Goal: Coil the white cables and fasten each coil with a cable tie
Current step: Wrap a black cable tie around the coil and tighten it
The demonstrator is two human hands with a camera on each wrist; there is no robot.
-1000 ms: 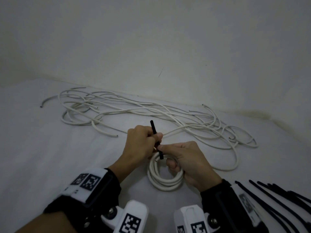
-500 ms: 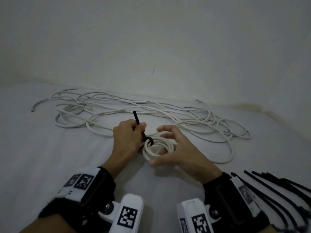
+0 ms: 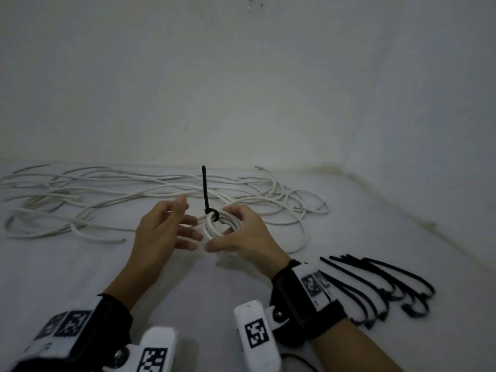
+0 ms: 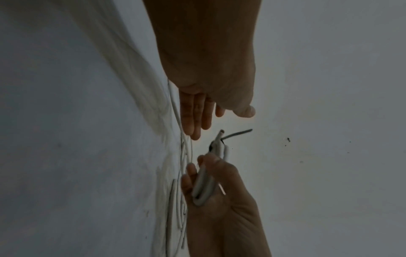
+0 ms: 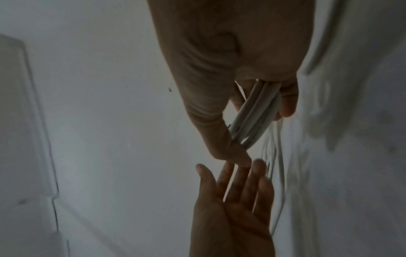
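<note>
My right hand (image 3: 239, 232) grips a small coil of white cable (image 3: 218, 224) and holds it up off the white surface. A black cable tie (image 3: 205, 191) is cinched round the coil's far side, its long tail standing straight up. My left hand (image 3: 171, 226) hovers just left of the coil with fingers spread, holding nothing. In the left wrist view the coil (image 4: 203, 184) lies edge-on in the right hand's curled fingers, the tie's tail (image 4: 237, 133) poking out. The right wrist view has the coil (image 5: 255, 113) between thumb and fingers, and the flat left palm (image 5: 235, 208) below.
Several loose white cables (image 3: 112, 200) lie tangled across the surface behind the hands, up to the wall. A fan of spare black cable ties (image 3: 381, 285) lies at the right, beside my right wrist. The wall (image 3: 241, 89) stands close behind.
The left hand has let go of the tie's tail and opened, drawing back to the left. The right hand has lifted the tied coil, and the tail now stands upright.
</note>
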